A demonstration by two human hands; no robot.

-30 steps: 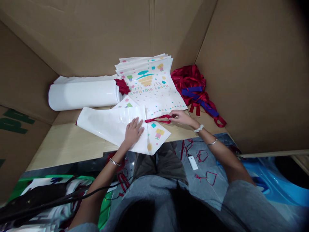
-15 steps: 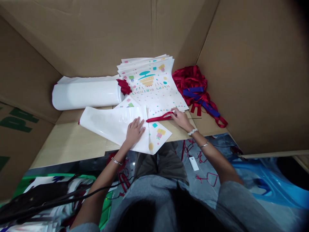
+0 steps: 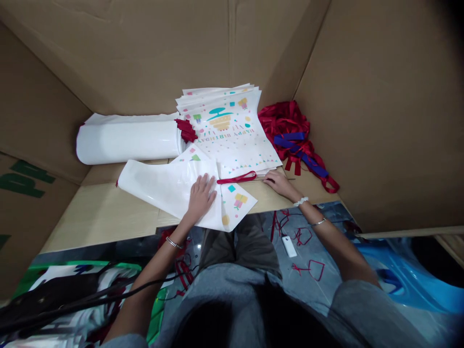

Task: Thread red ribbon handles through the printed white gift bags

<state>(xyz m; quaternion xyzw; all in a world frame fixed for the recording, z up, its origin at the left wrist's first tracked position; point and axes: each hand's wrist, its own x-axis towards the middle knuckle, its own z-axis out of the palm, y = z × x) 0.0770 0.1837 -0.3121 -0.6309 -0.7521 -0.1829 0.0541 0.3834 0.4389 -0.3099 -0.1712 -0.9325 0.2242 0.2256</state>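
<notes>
My left hand lies flat, fingers spread, on a folded white glossy sheet whose printed corner shows at its right. From the sheet's right edge a red ribbon loop reaches out. A thin dark rod runs from beside the loop to my right hand, which is closed on it, and its tip sticks out past the fingers. Behind them lies a stack of printed sheets with "HAPPY BIRTHDAY" and a cake on top.
At the back left sits a thick white roll of folded sheets with red ribbon ends. A heap of red and blue ribbons lies at the right. Cardboard walls surround the work surface. A white device and ribbon scraps lie on the floor.
My right hand has let go of the red ribbon loop and moved right and slightly nearer along the thin rod. My left hand stays on the white sheet.
</notes>
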